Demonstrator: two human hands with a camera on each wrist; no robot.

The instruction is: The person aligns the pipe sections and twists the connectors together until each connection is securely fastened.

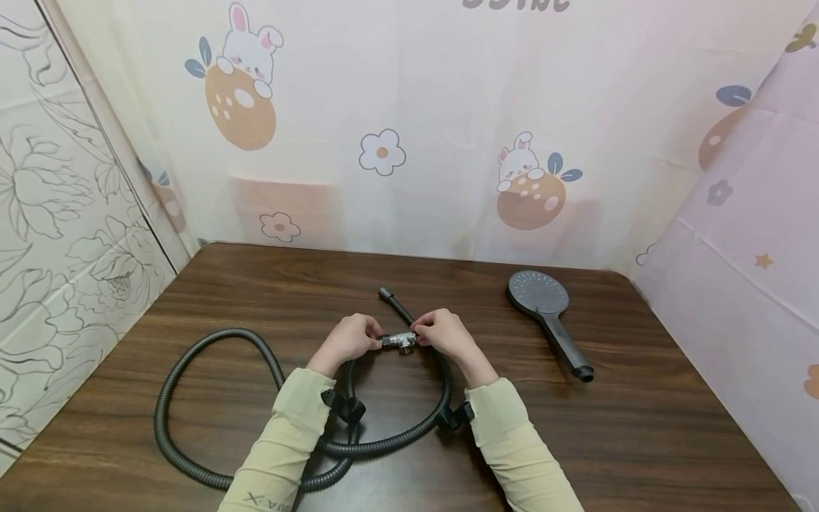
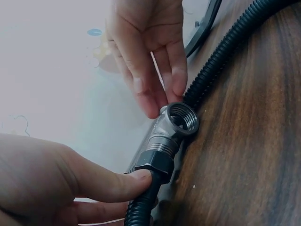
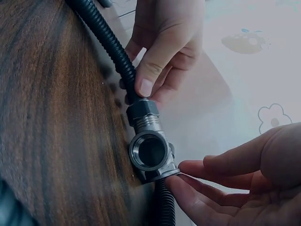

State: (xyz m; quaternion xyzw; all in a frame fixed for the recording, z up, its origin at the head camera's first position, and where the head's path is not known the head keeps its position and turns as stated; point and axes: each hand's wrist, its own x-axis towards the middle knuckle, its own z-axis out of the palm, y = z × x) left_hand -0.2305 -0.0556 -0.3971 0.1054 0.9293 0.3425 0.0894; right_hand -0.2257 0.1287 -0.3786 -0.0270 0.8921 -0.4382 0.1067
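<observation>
A small silver metal tee fitting [image 1: 402, 341] with a threaded side opening [image 2: 184, 117] is held between both hands. One end of a black ribbed shower hose [image 1: 168, 419] joins it through a black hexagonal nut [image 3: 142, 109]. My left hand [image 1: 350, 340] pinches the hose just behind this nut, thumb on top. On the fitting's opposite end, my right hand [image 1: 446, 333] pinches the flanged rim between thumb and fingertips. In the right wrist view the side opening faces the camera.
The hose loops across the dark wooden table [image 1: 640, 441] under both forearms, and its other end [image 1: 385, 294] points away behind the hands. A grey hand shower head [image 1: 540, 293] lies at the right. A printed curtain [image 1: 422, 206] hangs along the back edge.
</observation>
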